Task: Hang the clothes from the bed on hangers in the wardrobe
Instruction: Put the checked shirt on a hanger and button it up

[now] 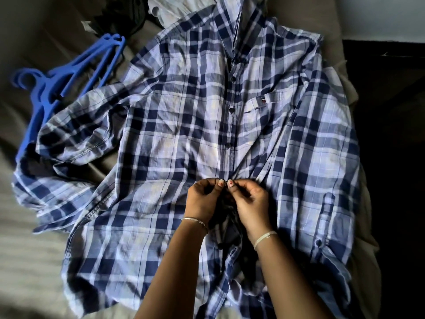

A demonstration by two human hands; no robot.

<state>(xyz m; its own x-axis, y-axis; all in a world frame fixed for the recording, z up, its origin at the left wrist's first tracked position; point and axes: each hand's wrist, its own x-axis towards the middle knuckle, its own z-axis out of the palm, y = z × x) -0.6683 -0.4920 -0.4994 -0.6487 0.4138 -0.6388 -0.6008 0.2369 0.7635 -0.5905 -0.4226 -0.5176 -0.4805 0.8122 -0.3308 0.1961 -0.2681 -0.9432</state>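
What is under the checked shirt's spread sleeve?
The blue hangers run under the sleeve; their lower ends are covered. A dark cloth peeks out beneath. Anything else under the shirt is hidden.

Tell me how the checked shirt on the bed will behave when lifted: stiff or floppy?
The shirt looks thin and creased, so it would probably hang limp. Its sleeve lies bunched by the hangers, so it would likely trail. Below the left hand and right hand, which pinch the front, it gapes, so it may flap open.
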